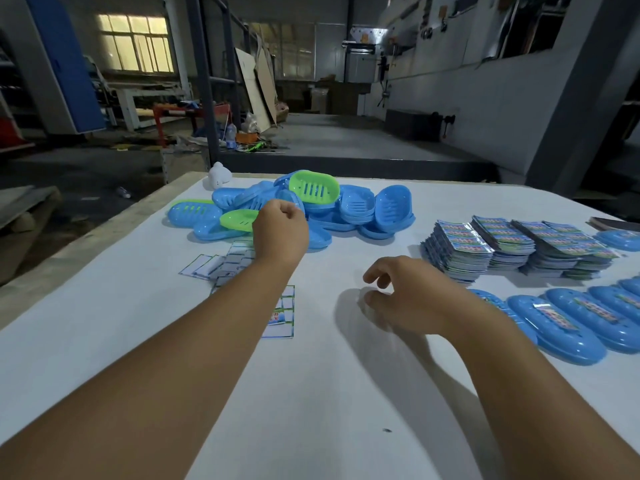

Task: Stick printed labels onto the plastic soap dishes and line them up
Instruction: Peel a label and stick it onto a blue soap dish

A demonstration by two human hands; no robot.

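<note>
on the white table, your left hand reaches out to the near edge of the pile of dishes, fingers curled into a loose fist; whether it has hold of a dish yet you cannot tell, since the back of the hand hides the fingertips. your right hand hovers low over bare table, fingers loosely bent and spread, holding nothing. this looks like the fetch step: taking the next unlabelled dish from the pile before a label goes on. the next move likely calls for lifting one dish free without dragging the nested ones along, then bringing it to the open space in front of you. the label stacks sit well to your right, behind the row of labelled dishes that runs off the right edge, each with a printed strip on top. loose sheets lie under your left forearm, near the pile. a small white object sits at the far edge of the table. beyond it is a dim workshop: grey floor, a lit window, leaning boards, and grey machinery along the right.
</note>
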